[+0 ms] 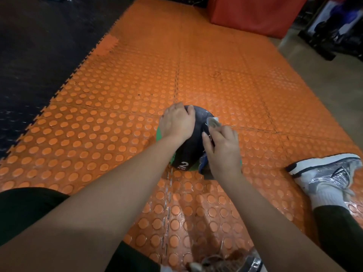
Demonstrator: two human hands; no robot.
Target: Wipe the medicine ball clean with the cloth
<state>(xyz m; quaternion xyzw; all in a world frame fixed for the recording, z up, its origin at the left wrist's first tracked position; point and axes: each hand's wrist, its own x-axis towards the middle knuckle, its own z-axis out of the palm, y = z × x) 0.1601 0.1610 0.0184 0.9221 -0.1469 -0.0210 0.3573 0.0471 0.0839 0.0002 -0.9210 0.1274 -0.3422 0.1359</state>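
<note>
Right hand: down on the near right side of the ball, the right hand [223, 152] presses a cloth against it, fingers bent over the fabric and thumb stretched up along the ball's surface.
Cloth: a crumpled cloth [213, 122], pale grey-white where it bunches out beyond the fingertips and blue where a fold shows beneath the palm; most of it is hidden under the hand.
Left hand: the left hand [177, 123] lies over the top left of the ball, fingers curled over its far edge, gripping it.
Medicine ball: a black medicine ball [193, 144] with green panels at its left and right sides and a white "2 KG" printed low on the near face; it rests on the floor mat, between the two hands, directly in front of the seated person.
Arms: both forearms are bare and reach forward from the bottom of the view to the ball.
Floor mat: orange interlocking tiles [225, 75] with raised round studs, glossy near the person.
Shoe: a silver and white trainer [330, 171] with a white sock, sole turned toward the ball, well off to the right.
Legs: black trousers show at the lower left and lower right.
Dark flooring: black tiles [39, 55] join the orange ones along a toothed edge on the left.
Red block: a large red padded block [253, 14] sits at the far end of the mat.
</note>
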